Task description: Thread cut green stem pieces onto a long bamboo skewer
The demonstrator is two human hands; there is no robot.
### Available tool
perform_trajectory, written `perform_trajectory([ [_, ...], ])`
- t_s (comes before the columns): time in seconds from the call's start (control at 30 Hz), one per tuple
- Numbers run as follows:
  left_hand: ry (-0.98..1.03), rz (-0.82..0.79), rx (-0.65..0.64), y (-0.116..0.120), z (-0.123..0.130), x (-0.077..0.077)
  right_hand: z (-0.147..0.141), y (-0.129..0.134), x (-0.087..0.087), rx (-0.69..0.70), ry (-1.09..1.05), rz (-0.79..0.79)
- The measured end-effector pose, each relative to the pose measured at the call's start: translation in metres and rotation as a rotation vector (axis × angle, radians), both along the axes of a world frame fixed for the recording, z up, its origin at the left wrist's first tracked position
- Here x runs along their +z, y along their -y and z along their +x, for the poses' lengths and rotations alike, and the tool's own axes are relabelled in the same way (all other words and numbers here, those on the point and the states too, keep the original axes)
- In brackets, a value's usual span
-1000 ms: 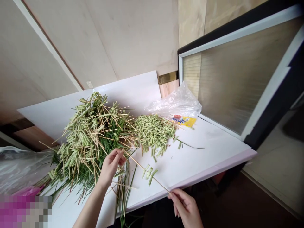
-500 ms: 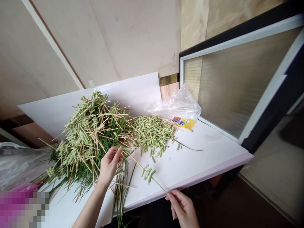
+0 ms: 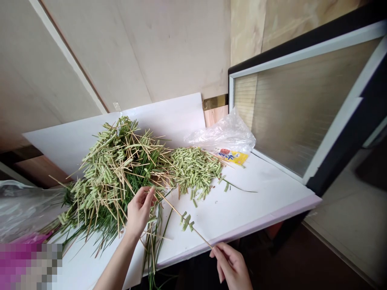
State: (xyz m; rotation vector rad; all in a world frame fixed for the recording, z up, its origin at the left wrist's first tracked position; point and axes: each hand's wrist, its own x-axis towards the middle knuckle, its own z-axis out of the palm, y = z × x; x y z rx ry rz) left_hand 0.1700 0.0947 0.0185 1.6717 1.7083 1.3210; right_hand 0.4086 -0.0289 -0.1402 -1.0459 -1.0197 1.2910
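A thin wooden skewer [image 3: 172,206] runs slantwise between my hands, with several short cut green bean pieces [image 3: 186,222] threaded partway along it. My right hand [image 3: 231,264] is closed around its lower end, just off the table's front edge. At the upper end, my left hand [image 3: 141,207] is closed, thumb and fingers pinching a green bean piece [image 3: 159,188] at the skewer's tip. Behind my left hand rises a large heap of loaded skewers [image 3: 109,165] on long green leaves. Loose cut bean pieces [image 3: 195,169] lie in a pile to its right.
A clear plastic bag [image 3: 225,135] with a yellow printed label [image 3: 237,157] rests at the back of the white tabletop [image 3: 256,205]. A framed glass panel [image 3: 290,104] stands on the right. Clear plastic [image 3: 24,209] and magenta material lie at the left.
The bean pieces threaded on the skewer have turned and sit slightly closer together. Both hands stay almost where they were, still at the skewer's two ends.
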Motion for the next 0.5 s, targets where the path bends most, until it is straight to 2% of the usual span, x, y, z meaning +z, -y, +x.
perform_trajectory([
  [0.5, -0.048, 0.039, 0.0, 0.0022, 0.0019, -0.0035, 0.0009, -0.0004, 0.0016, -0.002, 0.018, -0.015],
])
